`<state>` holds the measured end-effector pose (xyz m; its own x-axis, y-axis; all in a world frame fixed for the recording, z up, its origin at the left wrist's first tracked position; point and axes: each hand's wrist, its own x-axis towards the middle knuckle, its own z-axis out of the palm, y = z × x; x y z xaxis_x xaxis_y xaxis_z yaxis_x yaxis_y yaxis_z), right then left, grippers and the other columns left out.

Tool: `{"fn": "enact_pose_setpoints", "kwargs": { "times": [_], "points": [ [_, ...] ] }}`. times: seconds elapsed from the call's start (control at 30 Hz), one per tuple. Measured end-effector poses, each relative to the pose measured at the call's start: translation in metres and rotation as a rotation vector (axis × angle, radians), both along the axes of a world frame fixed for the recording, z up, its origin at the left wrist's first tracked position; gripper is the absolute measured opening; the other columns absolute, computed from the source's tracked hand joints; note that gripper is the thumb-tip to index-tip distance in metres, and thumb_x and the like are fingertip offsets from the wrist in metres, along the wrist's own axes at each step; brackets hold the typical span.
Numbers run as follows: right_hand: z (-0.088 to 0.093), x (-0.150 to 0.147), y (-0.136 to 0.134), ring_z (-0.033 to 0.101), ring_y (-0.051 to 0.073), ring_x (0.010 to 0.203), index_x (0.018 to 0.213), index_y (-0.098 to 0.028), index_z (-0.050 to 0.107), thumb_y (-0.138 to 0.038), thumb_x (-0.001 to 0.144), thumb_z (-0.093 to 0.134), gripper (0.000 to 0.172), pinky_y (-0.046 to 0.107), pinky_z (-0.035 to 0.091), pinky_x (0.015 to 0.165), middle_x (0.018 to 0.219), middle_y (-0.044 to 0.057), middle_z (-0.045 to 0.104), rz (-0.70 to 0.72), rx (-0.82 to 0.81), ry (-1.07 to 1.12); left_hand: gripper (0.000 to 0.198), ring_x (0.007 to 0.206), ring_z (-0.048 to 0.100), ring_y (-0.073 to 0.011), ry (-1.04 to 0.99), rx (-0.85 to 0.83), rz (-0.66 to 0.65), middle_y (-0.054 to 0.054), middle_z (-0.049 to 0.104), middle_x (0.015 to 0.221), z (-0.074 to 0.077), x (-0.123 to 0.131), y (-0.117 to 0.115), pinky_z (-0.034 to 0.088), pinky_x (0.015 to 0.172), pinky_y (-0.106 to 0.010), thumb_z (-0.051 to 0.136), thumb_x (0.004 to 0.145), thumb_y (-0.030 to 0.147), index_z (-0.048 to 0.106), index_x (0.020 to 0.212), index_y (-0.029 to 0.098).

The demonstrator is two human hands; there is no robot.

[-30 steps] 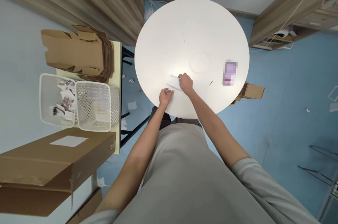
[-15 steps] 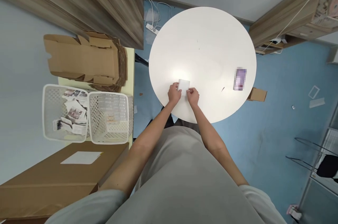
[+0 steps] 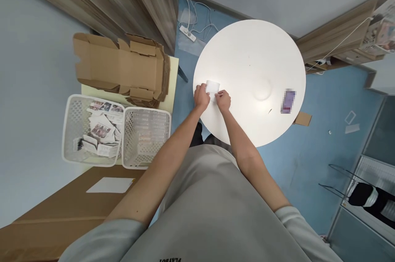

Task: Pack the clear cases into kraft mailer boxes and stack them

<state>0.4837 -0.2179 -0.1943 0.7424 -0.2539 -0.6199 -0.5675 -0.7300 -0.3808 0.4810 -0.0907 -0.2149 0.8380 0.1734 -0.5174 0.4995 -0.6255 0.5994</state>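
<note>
A small white piece (image 3: 212, 86), perhaps folded paper or a thin packet, is held over the near left part of the round white table (image 3: 247, 43). My left hand (image 3: 202, 97) grips its left side, fingers curled round the edge. At its lower right corner, my right hand (image 3: 223, 100) pinches it between thumb and fingers. The upper edge of the piece looks slightly curved. Whether it touches the tabletop I cannot tell.
On the table's right lies a blurred purple object (image 3: 288, 101). Flattened cardboard boxes (image 3: 123, 64) are stacked on a side table to the left. Beside them stand a white basket of printed papers (image 3: 66, 130) and another basket (image 3: 169, 130) with clear items. A power strip (image 3: 187, 33) lies on the floor.
The view has turned and shifted, so the table sits farther right. Both hands still hold the white piece, now nearer the table's left edge, and its upper edge looks more curved.
</note>
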Motion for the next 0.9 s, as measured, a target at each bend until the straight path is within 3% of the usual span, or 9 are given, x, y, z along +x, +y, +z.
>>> {"fn": "enact_pose_setpoints", "kwargs": {
  "times": [0.1,0.2,0.37,0.5,0.67,0.9],
  "points": [
    [0.008,0.002,0.002,0.075,0.029,0.117,0.125,-0.023,0.066,-0.029,0.108,0.059,0.019,0.043,0.058,0.103,0.129,0.012,0.080,0.053,-0.079,0.055,0.052,0.140,0.066,-0.0355,-0.001,-0.027,-0.132,-0.017,0.067,0.153,0.006,0.000,0.008,0.052,0.122,-0.049,0.066,0.101,0.018,0.063,0.153,0.022],
    [0.016,-0.001,0.003,0.073,0.035,0.122,0.134,-0.019,0.065,-0.032,0.109,0.056,0.029,0.048,0.057,0.106,0.135,0.018,0.076,0.137,-0.128,0.008,0.065,0.155,0.056,-0.0387,-0.080,-0.043,-0.222,-0.020,0.061,0.165,0.014,0.000,0.040,0.042,0.132,-0.050,0.073,0.101,0.033,0.057,0.163,0.018],
    [0.037,-0.018,0.026,0.071,0.033,0.124,0.145,-0.015,0.063,-0.033,0.114,0.047,0.040,0.046,0.059,0.106,0.143,0.020,0.070,0.322,-0.023,-0.225,0.080,0.162,0.047,-0.0391,-0.206,0.173,-0.061,-0.021,0.054,0.171,0.042,0.006,0.131,0.038,0.135,-0.048,0.075,0.100,0.053,0.050,0.166,0.015],
    [0.051,-0.026,0.074,0.069,0.032,0.130,0.144,-0.013,0.067,-0.031,0.115,0.046,0.040,0.045,0.058,0.112,0.141,0.019,0.071,0.579,0.152,-0.297,0.075,0.143,0.062,-0.0458,0.025,0.366,0.029,-0.029,0.066,0.152,0.060,0.014,0.185,0.050,0.122,-0.054,0.078,0.095,0.059,0.064,0.149,0.009],
    [0.063,-0.030,0.118,0.065,0.033,0.139,0.149,-0.010,0.066,-0.027,0.115,0.049,0.042,0.046,0.055,0.120,0.146,0.020,0.070,0.769,0.194,-0.312,0.057,0.134,0.067,-0.0450,0.140,0.460,-0.034,-0.029,0.070,0.143,0.062,0.009,0.195,0.053,0.115,-0.052,0.075,0.097,0.051,0.071,0.137,0.010],
    [0.060,-0.032,0.136,0.060,0.036,0.148,0.160,-0.009,0.059,-0.028,0.115,0.051,0.049,0.052,0.052,0.125,0.161,0.021,0.063,0.856,0.187,-0.266,0.036,0.123,0.069,-0.0306,0.131,0.432,-0.084,-0.016,0.078,0.132,0.065,0.002,0.211,0.051,0.106,-0.038,0.072,0.102,0.040,0.075,0.126,0.013]
  ]
}}
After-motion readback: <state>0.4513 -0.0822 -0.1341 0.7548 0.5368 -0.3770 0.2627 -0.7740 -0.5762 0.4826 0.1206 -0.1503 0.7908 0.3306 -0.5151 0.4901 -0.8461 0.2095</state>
